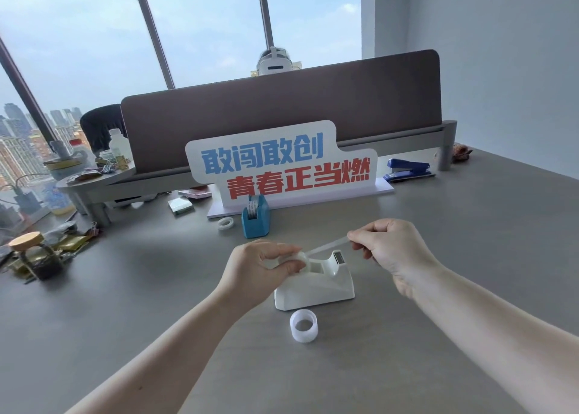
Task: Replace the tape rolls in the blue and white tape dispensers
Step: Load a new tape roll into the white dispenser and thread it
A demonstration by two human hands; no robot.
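Observation:
A white tape dispenser [316,288] stands on the grey desk in front of me. My left hand [260,266] grips a clear tape roll [302,261] sitting at the dispenser's rear slot. My right hand [388,244] pinches the free end of a tape strip [329,247], stretched from the roll over the dispenser's cutter. A wider loose tape roll [303,324] lies on the desk just in front of the dispenser. Farther back stands the blue tape dispenser [255,217] with a roll inside, and a small tape roll [225,224] lies to its left.
A white sign with blue and red characters [282,166] stands behind the blue dispenser. A blue stapler [409,169] sits at the back right, sticky notes [180,206] at the back left. A cork-lidded jar [34,257] and clutter fill the left edge. A person sits behind the divider [282,112].

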